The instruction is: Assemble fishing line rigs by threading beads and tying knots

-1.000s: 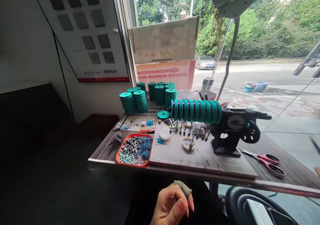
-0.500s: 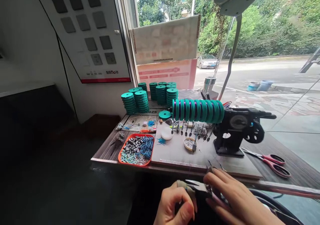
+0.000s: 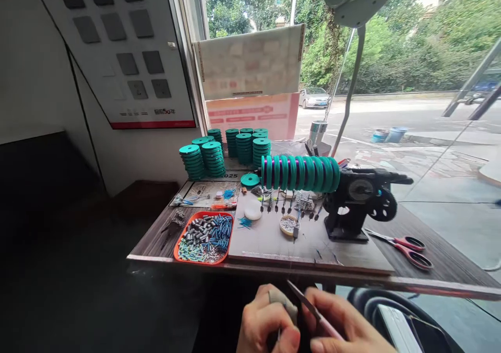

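Note:
My left hand (image 3: pixel 266 321) is closed at the bottom centre, with a tan wrap (image 3: pixel 279 298) around one finger. What its curled fingers pinch is too small to make out. Just to the right, my right hand (image 3: pixel 340 321) grips needle-nose pliers (image 3: pixel 307 303) by their pink handle. The slim jaws point up and left, close to the wrapped finger. Both hands are below the table's front edge. Beyond them, a black winding device (image 3: pixel 360 191) carries a row of green spools (image 3: pixel 301 174), with several small dark pieces hanging beneath.
An orange tray (image 3: pixel 177 246) of small metal and blue parts lies left of the board (image 3: pixel 254 248). A small round dish (image 3: pixel 288 225) of beads sits on the board. Red-handled scissors (image 3: pixel 410 251) lie at right. Stacked green spools (image 3: pixel 213 160) stand behind, near a lamp arm (image 3: pixel 348 102).
My right hand has turned and drawn down, so the pliers now point more steeply up and left. My left hand has shifted slightly left. The whole view has moved a little.

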Demonstrator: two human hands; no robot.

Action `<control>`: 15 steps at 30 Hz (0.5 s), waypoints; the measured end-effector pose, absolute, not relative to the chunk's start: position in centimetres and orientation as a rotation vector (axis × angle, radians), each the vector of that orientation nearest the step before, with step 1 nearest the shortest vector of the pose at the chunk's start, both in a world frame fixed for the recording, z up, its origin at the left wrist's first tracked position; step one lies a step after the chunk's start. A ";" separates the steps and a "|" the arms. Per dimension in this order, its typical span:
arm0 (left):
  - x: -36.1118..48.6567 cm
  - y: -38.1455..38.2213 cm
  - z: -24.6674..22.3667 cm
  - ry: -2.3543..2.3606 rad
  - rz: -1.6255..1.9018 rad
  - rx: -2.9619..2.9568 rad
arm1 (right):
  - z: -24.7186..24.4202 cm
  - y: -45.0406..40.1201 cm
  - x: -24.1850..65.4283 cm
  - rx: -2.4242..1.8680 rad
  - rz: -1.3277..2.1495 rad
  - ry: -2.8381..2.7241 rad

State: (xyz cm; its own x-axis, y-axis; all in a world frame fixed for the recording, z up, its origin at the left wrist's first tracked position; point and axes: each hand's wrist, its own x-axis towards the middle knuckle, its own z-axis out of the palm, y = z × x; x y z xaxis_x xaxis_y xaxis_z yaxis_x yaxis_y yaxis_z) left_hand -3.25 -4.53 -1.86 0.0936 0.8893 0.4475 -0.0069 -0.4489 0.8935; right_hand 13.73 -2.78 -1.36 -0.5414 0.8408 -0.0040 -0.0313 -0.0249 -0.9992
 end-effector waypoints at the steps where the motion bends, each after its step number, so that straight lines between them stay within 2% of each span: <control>1: -3.4 -4.5 -1.8 0.901 1.460 1.563 | -1.3 -2.2 15.5 -1.005 1.361 -1.713; 3: -3.7 -4.4 -1.6 0.925 1.439 1.501 | -1.4 -0.5 20.3 -1.344 0.680 -1.850; 6: -3.7 -4.4 -1.1 0.942 1.399 1.468 | -1.9 2.7 27.9 -1.945 -0.157 -1.663; 9: -3.5 -4.5 -0.9 0.952 1.396 1.516 | -3.4 5.2 32.0 -2.097 -0.322 -1.574; 15: -3.3 -4.4 -1.2 0.937 1.393 1.528 | -5.3 6.2 32.9 -2.154 -0.351 -1.546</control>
State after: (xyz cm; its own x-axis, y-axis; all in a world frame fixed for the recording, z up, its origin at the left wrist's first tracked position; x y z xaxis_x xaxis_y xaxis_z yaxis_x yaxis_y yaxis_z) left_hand -3.33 -4.44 -1.15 0.1012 0.9264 0.3628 -0.0124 -0.3635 0.9315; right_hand 32.92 6.22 -5.27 0.3346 0.8223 0.4604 0.9404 -0.2603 -0.2187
